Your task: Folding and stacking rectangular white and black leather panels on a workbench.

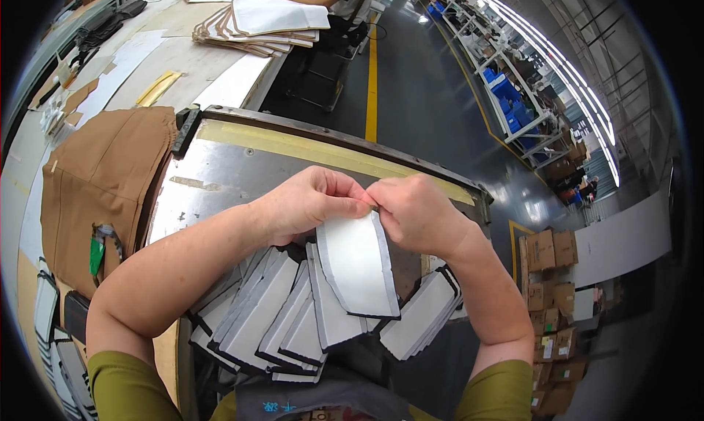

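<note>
Both my hands meet above the metal-topped table [213, 160], pinching the upper end of a white panel with dark edging [356, 263]. My left hand [312, 201] grips its top edge between thumb and forefinger. Close against it, my right hand [418, 212] has curled fingers at the panel's upper right corner. The panel hangs down over a fanned row of similar white panels [260, 315] with black edges at the table's near side. Another small stack of these panels [422, 311] lies by my right forearm. The fingertips hide the exact spot being pinched.
Brown fabric [110, 179] lies on the left beside the table. Beyond it, a long worktable [205, 69] bears a stack of larger white pieces [271, 17], where a person sits. Shelving with blue bins [506, 94] and stacked cardboard boxes [554, 296] stand at right.
</note>
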A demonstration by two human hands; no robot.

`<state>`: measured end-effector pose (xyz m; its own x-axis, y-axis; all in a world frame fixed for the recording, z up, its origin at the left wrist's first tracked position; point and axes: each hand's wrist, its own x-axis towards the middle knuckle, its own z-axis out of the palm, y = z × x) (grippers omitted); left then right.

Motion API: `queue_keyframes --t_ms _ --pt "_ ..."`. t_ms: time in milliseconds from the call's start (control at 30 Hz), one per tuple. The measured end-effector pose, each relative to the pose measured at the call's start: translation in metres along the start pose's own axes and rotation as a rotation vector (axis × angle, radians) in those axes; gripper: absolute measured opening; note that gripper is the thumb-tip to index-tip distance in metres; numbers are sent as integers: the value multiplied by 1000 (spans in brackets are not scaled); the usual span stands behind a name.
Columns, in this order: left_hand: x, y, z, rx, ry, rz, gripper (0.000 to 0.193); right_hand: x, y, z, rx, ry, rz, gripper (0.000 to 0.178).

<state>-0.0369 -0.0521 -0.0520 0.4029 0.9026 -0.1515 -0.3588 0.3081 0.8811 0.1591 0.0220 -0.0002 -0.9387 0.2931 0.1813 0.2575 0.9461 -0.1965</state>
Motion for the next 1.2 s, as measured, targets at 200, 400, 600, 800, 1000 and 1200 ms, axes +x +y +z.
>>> queue_keyframes --t_ms 200,400,600,800,1000,1200 --pt "1 -1 -3 -34 31 21 13 -1 -3 -11 338 51 215 13" --pt "3 -2 -5 9 24 21 14 2 -8 -25 392 -38 230 15" --pt "4 -5 -5 68 35 -10 12 7 -8 -20 181 -63 88 13" --pt "5 -5 -3 72 19 -47 11 -2 5 1 101 -16 -25 17" --pt "4 -3 -4 35 54 -22 11 -2 1 -9 381 -14 182 15" --pt "4 -2 -7 35 39 -13 12 -2 -3 -20 384 -48 249 12"
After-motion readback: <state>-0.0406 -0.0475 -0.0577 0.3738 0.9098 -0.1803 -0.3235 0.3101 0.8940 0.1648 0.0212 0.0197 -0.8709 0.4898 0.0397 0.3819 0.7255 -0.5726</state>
